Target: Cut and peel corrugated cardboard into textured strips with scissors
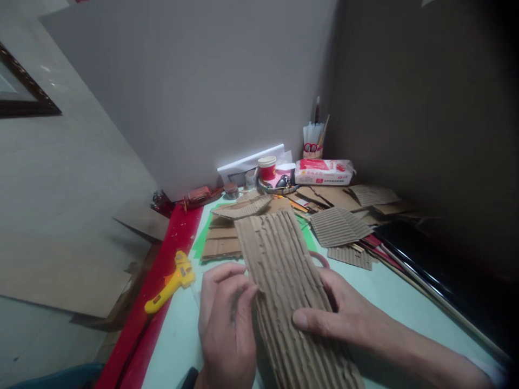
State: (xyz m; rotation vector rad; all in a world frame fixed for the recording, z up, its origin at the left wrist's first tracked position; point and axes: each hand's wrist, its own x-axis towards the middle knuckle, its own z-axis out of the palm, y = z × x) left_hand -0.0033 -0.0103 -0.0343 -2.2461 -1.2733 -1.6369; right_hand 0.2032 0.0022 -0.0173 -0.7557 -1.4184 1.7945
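Note:
A long strip of corrugated cardboard (279,270) with its ridges exposed is held up in front of me, over the table. My right hand (340,313) grips it from the right side, thumb flat across the ridges and the other fingers mostly hidden behind. At the strip's left edge, my left hand (227,324) is closed in a pinch, thumb and fingertips meeting at the cardboard's rim. Whether a small torn bit lies between those fingertips is too fine to see. To the left lies a yellow hot glue gun (174,283) on the red table edge.
Several cardboard pieces (340,227) lie across the back of the table (389,294). Behind them stand a red paper cup (267,168), a tissue pack (324,172) and a holder with scissors (312,147). A glossy black object (441,275) lies along the right. Grey panels rise behind.

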